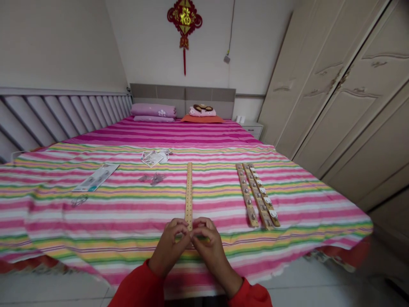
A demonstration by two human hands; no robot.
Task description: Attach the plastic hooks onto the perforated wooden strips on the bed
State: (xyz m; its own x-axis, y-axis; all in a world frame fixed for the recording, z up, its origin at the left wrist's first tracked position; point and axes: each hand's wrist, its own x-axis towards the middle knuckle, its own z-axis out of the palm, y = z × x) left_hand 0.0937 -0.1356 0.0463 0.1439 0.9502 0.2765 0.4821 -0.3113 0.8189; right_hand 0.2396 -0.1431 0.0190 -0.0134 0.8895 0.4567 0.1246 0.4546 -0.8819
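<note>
A narrow wooden strip with rows of small holes [189,192] lies lengthwise on the striped cloth [128,221]. At its near end my left hand [172,243] and my right hand [207,243] meet, thumbs and fingertips pinched together. Whatever sits between the fingertips is too small to make out. To the right lie three more strips [247,196] side by side, with round metal pieces along them; the rightmost one [267,200] also carries white pieces. Small clear packets [157,179] rest left of the bare strip.
A flat clear package [97,177] and a thin looped item [79,200] lie at the left. White tags or packets [155,157] are piled farther back. Folded bedding [153,111] stands by the headboard [211,96]. Wardrobes [338,94] line the right, a bed rail [64,115] the left.
</note>
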